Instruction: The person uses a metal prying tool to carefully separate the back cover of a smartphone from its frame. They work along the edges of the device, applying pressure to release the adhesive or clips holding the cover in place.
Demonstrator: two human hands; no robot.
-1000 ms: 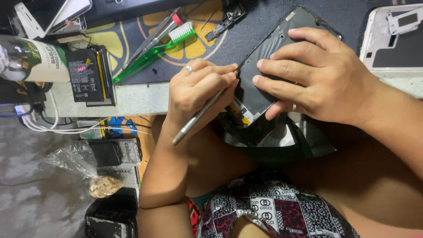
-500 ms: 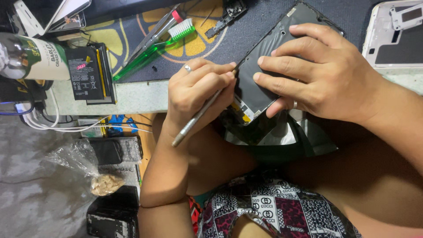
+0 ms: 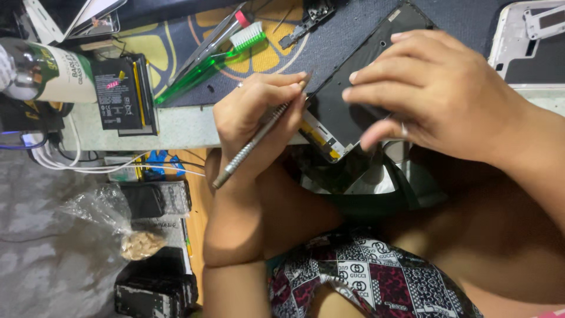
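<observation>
- Left hand: closed pen-style around a metal tool; knurled steel shaft, long axis slanting from lower left to upper right, tip set at the phone's edge.
- Right hand: fingers spread flat, pressed on the phone; nothing gripped.
- Phone: dark slab, opened, yellow strip shown along its lower edge; lying at the table's near edge, long axis running lower left to upper right.
- Mat: dark grey, textured, with yellow pattern.
- Toothbrush: green translucent handle, white bristles, laid diagonally left of the hands.
- Battery: black flat rectangle, white label print, far left.
- Bottle: lying on its side, white and green label.
- Plastic bag: clear, crumpled, below the table.
</observation>
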